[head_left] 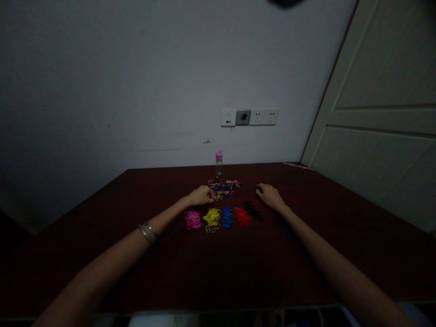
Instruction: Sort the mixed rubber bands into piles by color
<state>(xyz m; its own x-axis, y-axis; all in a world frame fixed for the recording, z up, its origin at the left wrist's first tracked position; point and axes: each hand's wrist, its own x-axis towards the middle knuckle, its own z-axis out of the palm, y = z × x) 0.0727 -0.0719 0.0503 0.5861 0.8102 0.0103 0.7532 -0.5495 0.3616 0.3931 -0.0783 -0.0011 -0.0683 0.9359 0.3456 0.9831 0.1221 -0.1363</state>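
Small elastic bands lie on the dark red table (pixel 211 268). A mixed-colour pile (pixel 226 187) is at the back. In front of it is a row of sorted heaps: pink bands (pixel 193 220), yellow bands (pixel 213 217), blue bands (pixel 227 217), red bands (pixel 241 216) and black bands (pixel 252 210). My left hand (pixel 202 195) is at the left edge of the mixed pile, fingers curled together; what they hold, if anything, is too small to see. Right of the pile, my right hand (pixel 270 195) rests on the table, fingers loosely stretched and thumb apart, with nothing visible in it.
Behind the mixed pile stands a small clear bottle (pixel 219 165) with a pink cap. The pale wall (pixel 153 91) with sockets (pixel 264 117) borders the back of the table. A panelled door (pixel 381 100) is on the right. Two loose yellow bands lie before their heap.
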